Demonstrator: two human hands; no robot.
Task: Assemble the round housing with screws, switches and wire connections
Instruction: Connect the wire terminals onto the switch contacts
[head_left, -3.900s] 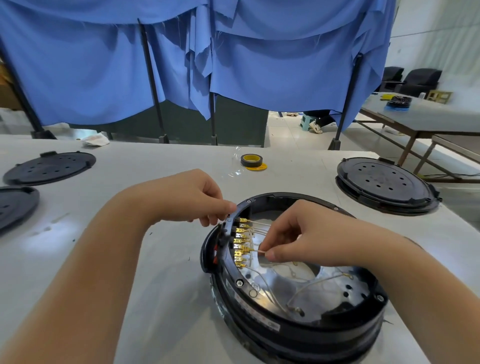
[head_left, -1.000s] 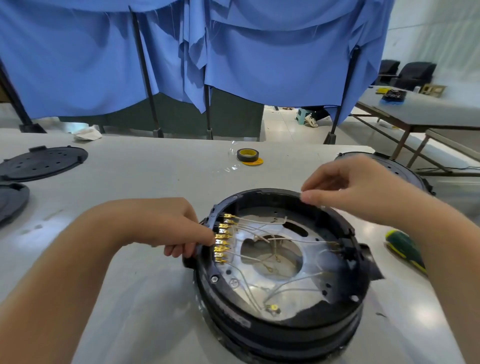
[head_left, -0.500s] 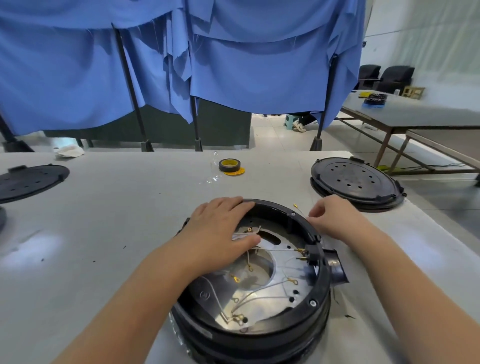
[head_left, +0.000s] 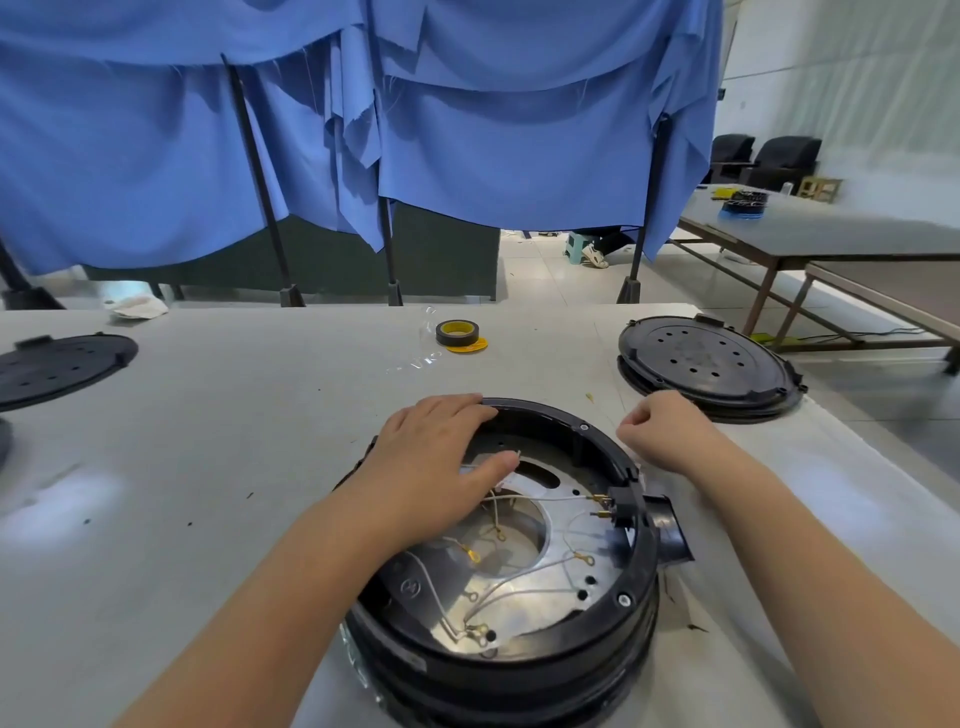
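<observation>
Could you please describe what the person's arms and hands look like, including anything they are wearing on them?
Both arms are bare as far up as the frame shows: no sleeves, gloves, watch, bracelets or rings are visible. The left hand and right hand have short, unpainted nails as far as can be seen. No markings or bandages appear on either forearm.

My left hand (head_left: 434, 462) no longer pinches the gold terminals; it lies flat over the round housing (head_left: 519, 649) rim. My right hand (head_left: 662, 431) is off the wires (head_left: 519, 577), curled outside the rim.
</observation>
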